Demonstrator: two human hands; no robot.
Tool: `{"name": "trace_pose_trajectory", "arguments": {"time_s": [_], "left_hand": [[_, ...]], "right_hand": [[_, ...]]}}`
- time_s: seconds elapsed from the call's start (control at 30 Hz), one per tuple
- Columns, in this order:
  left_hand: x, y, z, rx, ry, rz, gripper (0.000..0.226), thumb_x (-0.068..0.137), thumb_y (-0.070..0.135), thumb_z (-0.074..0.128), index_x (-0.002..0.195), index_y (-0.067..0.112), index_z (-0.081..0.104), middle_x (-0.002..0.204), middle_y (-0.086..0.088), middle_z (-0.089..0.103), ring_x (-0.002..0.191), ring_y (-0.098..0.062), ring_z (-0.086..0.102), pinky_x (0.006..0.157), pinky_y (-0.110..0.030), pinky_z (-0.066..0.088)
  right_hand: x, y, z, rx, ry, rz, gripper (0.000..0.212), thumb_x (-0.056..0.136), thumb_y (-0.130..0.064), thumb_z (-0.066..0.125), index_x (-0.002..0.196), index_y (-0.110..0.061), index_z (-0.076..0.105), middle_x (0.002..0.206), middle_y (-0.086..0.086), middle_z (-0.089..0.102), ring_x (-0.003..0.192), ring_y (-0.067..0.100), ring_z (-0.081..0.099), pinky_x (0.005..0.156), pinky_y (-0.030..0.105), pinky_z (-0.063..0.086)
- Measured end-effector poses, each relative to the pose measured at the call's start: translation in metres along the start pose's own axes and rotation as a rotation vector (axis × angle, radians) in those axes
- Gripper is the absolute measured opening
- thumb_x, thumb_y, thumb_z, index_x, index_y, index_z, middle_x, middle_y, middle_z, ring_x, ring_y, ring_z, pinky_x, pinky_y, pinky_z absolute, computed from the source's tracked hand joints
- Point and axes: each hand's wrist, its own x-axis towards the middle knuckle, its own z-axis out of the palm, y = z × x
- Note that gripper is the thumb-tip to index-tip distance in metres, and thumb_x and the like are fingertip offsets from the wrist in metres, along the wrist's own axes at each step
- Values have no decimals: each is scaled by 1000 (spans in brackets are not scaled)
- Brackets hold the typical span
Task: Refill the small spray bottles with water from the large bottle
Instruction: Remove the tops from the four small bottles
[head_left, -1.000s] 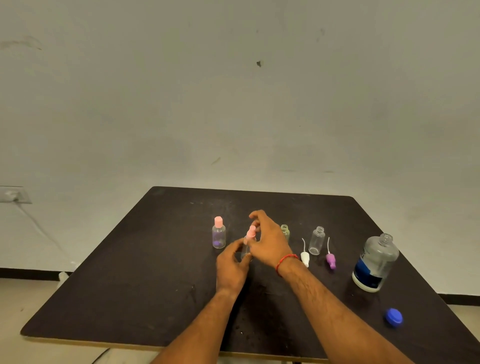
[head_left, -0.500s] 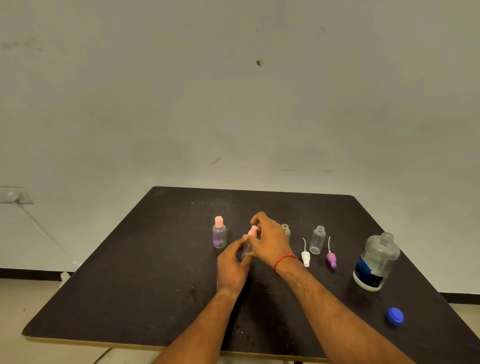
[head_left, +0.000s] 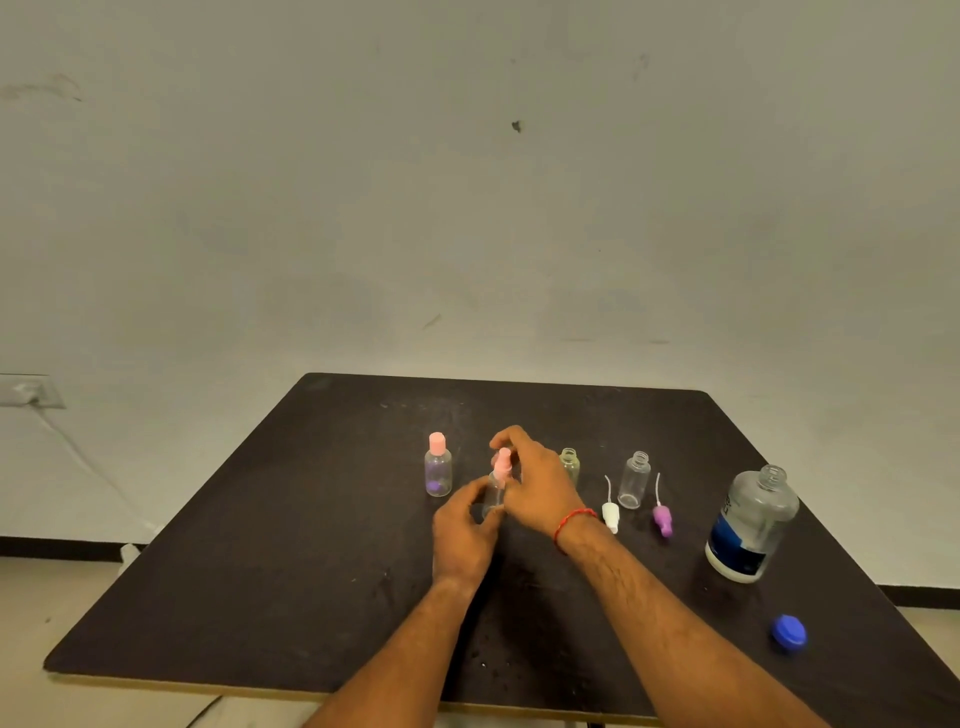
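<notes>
My left hand (head_left: 465, 527) grips the clear body of a small spray bottle (head_left: 496, 491) at the table's middle. My right hand (head_left: 535, 483) is closed around its pink spray top (head_left: 503, 462). To the left stands a small bottle with a pink cap (head_left: 438, 467). Right of my hands stand two small uncapped bottles, a greenish one (head_left: 570, 462) and a clear one (head_left: 635, 480). A white spray head (head_left: 610, 512) and a purple spray head (head_left: 663, 519) lie beside them. The large bottle (head_left: 753, 525), uncapped with a blue label, stands at the right.
The large bottle's blue cap (head_left: 788, 631) lies near the right front edge of the dark table (head_left: 311, 545). A wall rises behind the table. A wall socket (head_left: 26, 392) with a cable is at the far left.
My right hand has shifted slightly on the pink spray top, its fingers turning around it. My left hand keeps hold of the bottle's body. Nothing else has moved.
</notes>
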Motion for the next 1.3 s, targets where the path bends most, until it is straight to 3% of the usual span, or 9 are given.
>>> {"name": "trace_pose_trajectory", "arguments": {"time_s": [0.13, 0.27, 0.4, 0.5, 0.57, 0.7, 0.8, 1.1, 1.3], "left_hand": [[-1, -1, 0, -22, -5, -7, 30, 91, 13, 72, 119, 24, 71, 111, 13, 73, 107, -1, 66, 96, -20, 54], [-1, 1, 0, -8, -8, -43, 33, 91, 14, 74, 122, 26, 69, 112, 16, 72, 104, 9, 63, 88, -9, 51], [0, 0, 0, 10, -11, -36, 34, 90, 14, 75, 121, 25, 71, 112, 15, 72, 106, 5, 64, 94, -15, 52], [0, 1, 0, 9, 5, -23, 33, 89, 12, 75, 119, 23, 72, 109, 14, 73, 104, 5, 65, 91, -13, 52], [0, 2, 0, 0, 5, -14, 32, 89, 12, 75, 120, 22, 72, 109, 14, 73, 103, 5, 65, 89, -12, 52], [-1, 3, -1, 8, -10, -36, 34, 89, 15, 75, 121, 26, 71, 111, 16, 72, 104, 7, 64, 87, -7, 49], [0, 3, 0, 22, -19, -64, 35, 89, 20, 76, 123, 26, 70, 113, 16, 71, 108, 2, 64, 93, -14, 51], [-2, 10, -2, 85, 13, -72, 36, 89, 23, 77, 125, 26, 67, 101, 28, 61, 95, 10, 60, 76, 5, 40], [-2, 10, -1, 108, 43, -84, 32, 92, 24, 74, 122, 26, 65, 107, 18, 63, 103, 1, 60, 80, -4, 41]], "right_hand": [[-2, -2, -1, 87, -52, 27, 54, 77, -13, 73, 121, -29, 46, 118, -5, 57, 107, 13, 57, 84, 21, 51], [-1, -4, 0, -44, 69, 154, 35, 78, -43, 75, 98, -25, 53, 92, -8, 59, 82, 11, 59, 71, 24, 53], [2, -6, -3, -126, 52, 49, 6, 85, -20, 65, 89, -22, 61, 88, -4, 61, 82, 13, 59, 70, 24, 50], [1, -7, -7, -30, -82, 6, 32, 81, -1, 61, 106, -21, 63, 106, -1, 61, 99, 13, 57, 84, 29, 54], [1, -7, -6, -10, -93, 2, 38, 82, -4, 61, 115, -22, 58, 113, -2, 59, 104, 12, 56, 87, 28, 53], [1, -4, -3, -121, 38, 64, 17, 84, -18, 63, 100, -21, 60, 98, -3, 60, 88, 12, 58, 78, 28, 53], [1, -6, -8, -181, 70, 30, 4, 85, -17, 61, 87, -19, 63, 87, -3, 61, 81, 11, 57, 71, 24, 50], [-7, -14, -51, 137, 374, -28, 27, 84, -4, 58, 82, -26, 74, 86, -9, 68, 77, 4, 64, 68, 11, 49], [-33, 4, -40, 225, 527, 96, 21, 79, -3, 70, 84, -24, 68, 79, -10, 67, 74, 3, 64, 62, 16, 52]]}}
